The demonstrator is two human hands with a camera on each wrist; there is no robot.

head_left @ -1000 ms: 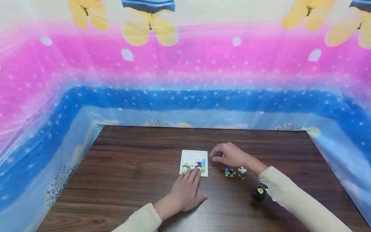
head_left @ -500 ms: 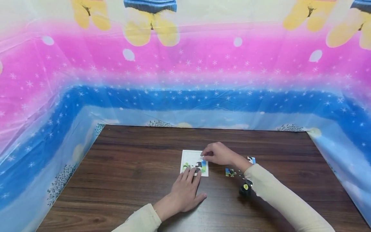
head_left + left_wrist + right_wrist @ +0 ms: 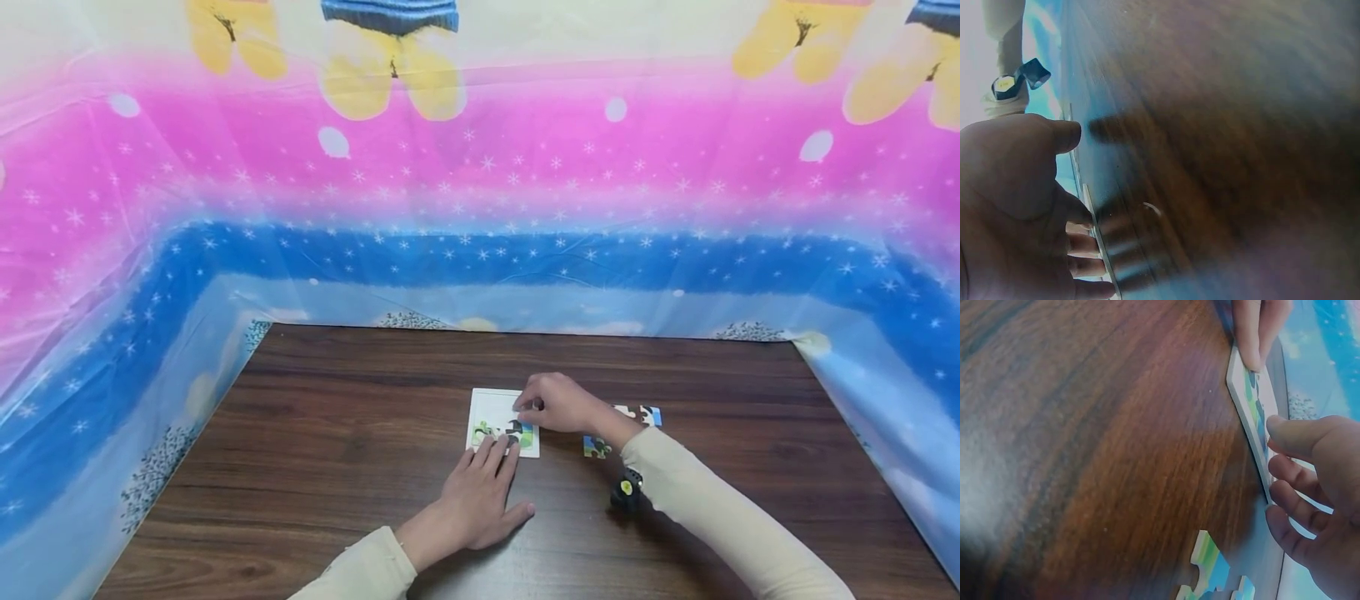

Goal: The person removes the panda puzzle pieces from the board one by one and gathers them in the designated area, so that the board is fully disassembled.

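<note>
A white puzzle board lies on the table, with green, black and white picture pieces along its near part. My left hand is spread flat, fingertips resting on the board's near edge; the left wrist view shows the fingers straight along that edge. Over the board's right side, my right hand has thumb and fingers curled together at a puzzle piece, which the fingers mostly hide. The right wrist view shows the right thumb and fingertips close to the board.
Loose puzzle pieces lie right of the board: a blue-green one and a white, black and blue one, partly behind the right wrist. The dark wooden table meets a patterned cloth at the back and sides.
My right hand has moved left from beside the board to over its right side, then slightly lower. Loose pieces behind the forearm have come into view. The left hand stays in place.
</note>
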